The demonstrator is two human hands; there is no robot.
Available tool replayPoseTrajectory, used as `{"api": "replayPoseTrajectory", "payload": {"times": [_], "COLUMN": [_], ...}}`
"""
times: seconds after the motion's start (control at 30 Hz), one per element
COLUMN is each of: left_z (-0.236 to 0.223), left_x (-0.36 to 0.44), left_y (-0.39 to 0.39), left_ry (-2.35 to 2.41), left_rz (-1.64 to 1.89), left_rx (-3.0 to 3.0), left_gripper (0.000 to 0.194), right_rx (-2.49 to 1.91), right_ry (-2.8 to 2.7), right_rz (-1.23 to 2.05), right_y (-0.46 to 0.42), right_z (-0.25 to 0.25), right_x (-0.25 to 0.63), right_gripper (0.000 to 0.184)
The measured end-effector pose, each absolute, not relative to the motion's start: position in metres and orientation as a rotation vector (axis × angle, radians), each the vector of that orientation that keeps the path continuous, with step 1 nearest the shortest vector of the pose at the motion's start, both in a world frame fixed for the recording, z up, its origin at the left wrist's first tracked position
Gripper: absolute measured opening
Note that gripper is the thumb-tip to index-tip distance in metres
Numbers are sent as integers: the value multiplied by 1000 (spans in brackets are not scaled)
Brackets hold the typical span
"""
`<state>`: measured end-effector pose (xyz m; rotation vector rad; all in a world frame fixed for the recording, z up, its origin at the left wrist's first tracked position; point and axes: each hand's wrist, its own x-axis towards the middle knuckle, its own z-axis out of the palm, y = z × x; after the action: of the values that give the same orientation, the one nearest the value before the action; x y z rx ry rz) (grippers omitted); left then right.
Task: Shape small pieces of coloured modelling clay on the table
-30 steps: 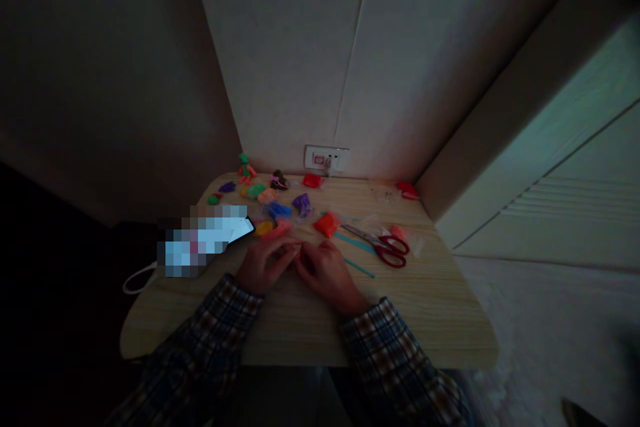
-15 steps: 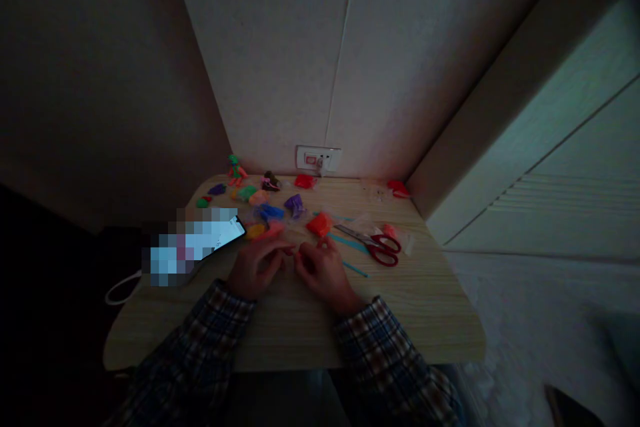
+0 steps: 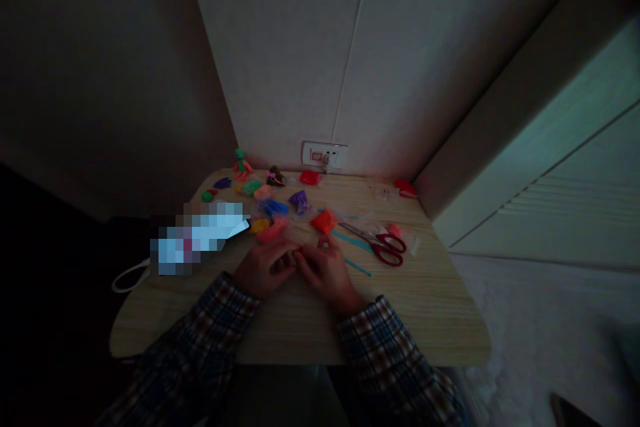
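Note:
Over the middle of the small wooden table (image 3: 410,320), my left hand (image 3: 263,268) and my right hand (image 3: 325,272) meet at the fingertips. Both are closed in a pinch. Whatever lies between the fingers is too small and dark to make out. Just beyond my left hand is a pink packet of soft clay (image 3: 273,229). An orange-red packet (image 3: 324,221) lies past my right hand, and a thin blue stick (image 3: 359,267) is beside it. Red-handled scissors (image 3: 385,245) rest partly open to the right, across a flat blue strip (image 3: 350,238).
A lit phone (image 3: 237,229) with a white cable (image 3: 127,275) stands at the left. Purple (image 3: 300,201), blue (image 3: 275,207) and red (image 3: 311,177) packets lie farther back. A small green and orange figure (image 3: 241,165) stands at the back left, near the wall socket (image 3: 325,156).
My hands have come together: the small gap between their fingertips has closed. The whole view has shifted slightly. The packets, scissors and phone keep their places on the table.

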<state>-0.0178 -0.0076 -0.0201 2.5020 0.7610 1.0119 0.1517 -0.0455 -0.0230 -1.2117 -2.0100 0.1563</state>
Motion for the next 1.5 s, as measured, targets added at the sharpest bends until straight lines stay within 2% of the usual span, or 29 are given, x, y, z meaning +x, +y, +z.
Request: {"api": "replayPoseTrajectory", "payload": {"times": [0.17, 0.47, 0.77, 1.5], "left_z": [-21, -19, -18, -16], "left_x": [-18, -19, -22, -16], "left_y": [-6, -5, -3, -6], "left_ry": [752, 690, 887, 675], "left_rz": [992, 1180, 1244, 1238], "left_rx": [2547, 2548, 2552, 2581], "left_gripper": [12, 24, 25, 22], "right_rx": [-1157, -1275, -1402, -1412], "right_ry": [-2059, -1850, -1667, -1666], "right_rz": [177, 62, -34, -105], "right_y": [-48, -48, -45, -44], "right_z": [-20, -21, -23, -27], "right_x": [152, 157, 160, 160], "right_gripper": [41, 49, 46, 46]}}
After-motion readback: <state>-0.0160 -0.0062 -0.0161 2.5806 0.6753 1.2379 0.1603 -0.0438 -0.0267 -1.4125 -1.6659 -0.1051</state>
